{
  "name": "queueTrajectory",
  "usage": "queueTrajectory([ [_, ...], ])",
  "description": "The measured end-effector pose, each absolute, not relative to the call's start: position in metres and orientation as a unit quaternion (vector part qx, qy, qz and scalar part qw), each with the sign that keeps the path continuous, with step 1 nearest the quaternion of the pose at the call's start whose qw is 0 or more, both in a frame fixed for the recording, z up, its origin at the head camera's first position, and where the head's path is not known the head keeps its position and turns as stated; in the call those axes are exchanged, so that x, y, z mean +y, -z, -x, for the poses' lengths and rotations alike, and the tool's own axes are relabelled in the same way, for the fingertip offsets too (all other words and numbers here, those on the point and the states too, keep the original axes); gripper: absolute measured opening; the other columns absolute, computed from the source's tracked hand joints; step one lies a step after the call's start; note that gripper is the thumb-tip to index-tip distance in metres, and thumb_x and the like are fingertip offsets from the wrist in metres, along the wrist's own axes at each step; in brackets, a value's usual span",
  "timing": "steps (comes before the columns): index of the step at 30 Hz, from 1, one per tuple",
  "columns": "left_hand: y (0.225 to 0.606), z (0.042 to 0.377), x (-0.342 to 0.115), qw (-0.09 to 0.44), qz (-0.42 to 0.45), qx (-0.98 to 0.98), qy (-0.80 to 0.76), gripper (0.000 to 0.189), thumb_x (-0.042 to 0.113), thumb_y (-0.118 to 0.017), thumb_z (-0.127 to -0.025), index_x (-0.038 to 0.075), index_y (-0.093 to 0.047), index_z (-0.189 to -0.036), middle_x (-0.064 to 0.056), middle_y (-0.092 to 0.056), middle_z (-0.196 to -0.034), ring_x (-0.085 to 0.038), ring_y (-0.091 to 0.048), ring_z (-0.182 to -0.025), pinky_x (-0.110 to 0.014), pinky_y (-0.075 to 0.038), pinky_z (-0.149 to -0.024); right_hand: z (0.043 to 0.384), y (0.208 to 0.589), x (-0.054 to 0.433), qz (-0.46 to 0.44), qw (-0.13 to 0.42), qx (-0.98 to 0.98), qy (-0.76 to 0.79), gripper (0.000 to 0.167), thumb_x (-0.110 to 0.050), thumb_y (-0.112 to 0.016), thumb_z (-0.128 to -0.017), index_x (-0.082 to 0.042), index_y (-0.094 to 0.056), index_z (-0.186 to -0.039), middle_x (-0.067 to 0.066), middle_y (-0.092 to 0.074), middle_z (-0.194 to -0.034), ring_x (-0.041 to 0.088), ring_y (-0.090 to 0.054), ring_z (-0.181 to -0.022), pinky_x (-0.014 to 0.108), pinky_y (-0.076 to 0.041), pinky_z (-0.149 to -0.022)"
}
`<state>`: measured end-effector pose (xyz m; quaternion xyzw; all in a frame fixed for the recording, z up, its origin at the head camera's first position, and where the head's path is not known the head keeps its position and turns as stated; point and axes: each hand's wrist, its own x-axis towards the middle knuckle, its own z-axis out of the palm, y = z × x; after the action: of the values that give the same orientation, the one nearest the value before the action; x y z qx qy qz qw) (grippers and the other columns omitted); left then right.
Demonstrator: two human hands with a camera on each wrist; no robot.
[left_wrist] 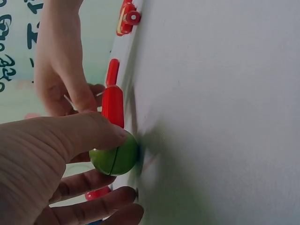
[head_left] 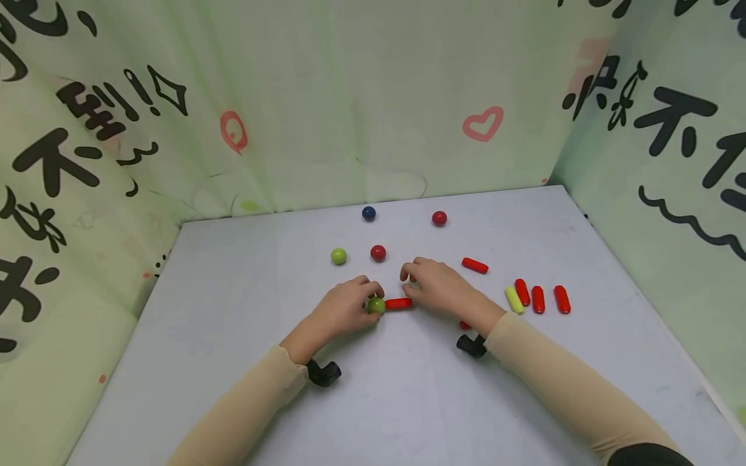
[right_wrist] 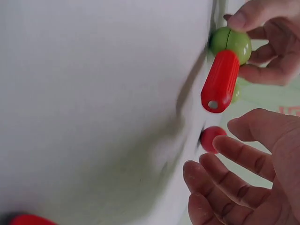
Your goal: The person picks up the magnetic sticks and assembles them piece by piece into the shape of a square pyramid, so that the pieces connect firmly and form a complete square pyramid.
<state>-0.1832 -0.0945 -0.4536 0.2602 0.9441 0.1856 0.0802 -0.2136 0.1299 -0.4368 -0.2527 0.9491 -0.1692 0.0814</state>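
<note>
Near the middle of the table, my left hand (head_left: 340,310) pinches a green ball (head_left: 376,305) between thumb and fingers. A short red ribbed rod (head_left: 399,303) extends from the ball toward the right, its end against the ball; whether it is plugged in is hidden. The rod's free end, seen in the right wrist view, has a small pale round spot (right_wrist: 213,104). My right hand (head_left: 440,286) hovers beside that free end, fingers loosely bent and holding nothing. In the right wrist view, a gap separates its fingers (right_wrist: 239,154) from the rod.
Beyond the hands lie another green ball (head_left: 339,256), two red balls (head_left: 378,253) and a dark blue ball (head_left: 369,213). Several red rods (head_left: 538,299) and a yellow-green rod (head_left: 515,300) lie to the right. Another red rod (head_left: 465,325) is partly hidden under the right wrist.
</note>
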Motion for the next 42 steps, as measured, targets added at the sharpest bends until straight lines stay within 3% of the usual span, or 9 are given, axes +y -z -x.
queueTrajectory([
  [6, 0.454, 0.183, -0.095, 0.085, -0.257, 0.944, -0.187, 0.028, 0.023, -0.08, -0.09, 0.017, -0.072, -0.116, 0.0, -0.065, -0.106, -0.013, -0.056, -0.077, -0.027, -0.049, -0.068, 0.236, 0.441, 0.121, 0.239, 0.087, 0.953, 0.165, 0.031, -0.024, -0.066, -0.1, -0.014, -0.066, -0.129, 0.009, -0.067, -0.107, 0.023, -0.064, -0.091, 0.039, -0.057, -0.083],
  [14, 0.457, 0.183, -0.095, 0.083, -0.259, 0.944, -0.188, 0.029, 0.025, -0.081, -0.089, 0.018, -0.072, -0.116, 0.001, -0.065, -0.107, -0.012, -0.056, -0.078, -0.027, -0.049, -0.068, 0.255, 0.445, 0.108, 0.247, 0.094, 0.95, 0.165, 0.053, -0.021, -0.06, -0.102, -0.025, -0.049, -0.154, 0.011, -0.064, -0.109, 0.023, -0.063, -0.09, 0.038, -0.056, -0.079],
  [21, 0.458, 0.182, -0.097, 0.082, -0.254, 0.945, -0.191, 0.03, 0.024, -0.081, -0.089, 0.017, -0.072, -0.117, 0.0, -0.066, -0.108, -0.013, -0.056, -0.08, -0.028, -0.049, -0.071, 0.264, 0.444, 0.1, 0.214, 0.091, 0.958, 0.169, 0.041, -0.023, -0.066, -0.1, -0.016, -0.055, -0.139, 0.015, -0.06, -0.124, 0.028, -0.064, -0.092, 0.042, -0.058, -0.087],
  [26, 0.458, 0.182, -0.096, 0.08, -0.254, 0.944, -0.195, 0.03, 0.024, -0.081, -0.088, 0.017, -0.072, -0.117, 0.0, -0.066, -0.108, -0.013, -0.057, -0.08, -0.028, -0.049, -0.071, 0.264, 0.444, 0.103, 0.219, 0.089, 0.958, 0.164, 0.043, -0.018, -0.07, -0.098, -0.013, -0.058, -0.138, 0.017, -0.058, -0.134, 0.03, -0.067, -0.097, 0.043, -0.058, -0.093],
  [30, 0.458, 0.183, -0.096, 0.082, -0.253, 0.944, -0.196, 0.031, 0.024, -0.081, -0.088, 0.017, -0.072, -0.117, 0.001, -0.066, -0.108, -0.013, -0.057, -0.081, -0.028, -0.049, -0.071, 0.26, 0.445, 0.109, 0.236, 0.095, 0.954, 0.156, 0.035, -0.014, -0.07, -0.097, -0.011, -0.065, -0.131, 0.014, -0.064, -0.124, 0.028, -0.065, -0.103, 0.041, -0.057, -0.095],
  [34, 0.458, 0.184, -0.096, 0.086, -0.254, 0.944, -0.195, 0.031, 0.025, -0.081, -0.089, 0.018, -0.072, -0.117, 0.001, -0.066, -0.108, -0.012, -0.057, -0.081, -0.027, -0.049, -0.07, 0.251, 0.443, 0.117, 0.233, 0.112, 0.95, 0.172, 0.032, -0.012, -0.073, -0.095, -0.01, -0.064, -0.126, 0.011, -0.067, -0.112, 0.025, -0.062, -0.099, 0.039, -0.057, -0.091],
  [42, 0.457, 0.185, -0.096, 0.088, -0.245, 0.945, -0.199, 0.03, 0.024, -0.081, -0.089, 0.018, -0.072, -0.117, 0.002, -0.065, -0.106, -0.013, -0.059, -0.083, -0.028, -0.05, -0.071, 0.23, 0.44, 0.14, 0.223, 0.119, 0.948, 0.193, 0.032, -0.011, -0.075, -0.093, -0.01, -0.063, -0.123, 0.008, -0.065, -0.104, 0.023, -0.06, -0.095, 0.037, -0.057, -0.086],
])
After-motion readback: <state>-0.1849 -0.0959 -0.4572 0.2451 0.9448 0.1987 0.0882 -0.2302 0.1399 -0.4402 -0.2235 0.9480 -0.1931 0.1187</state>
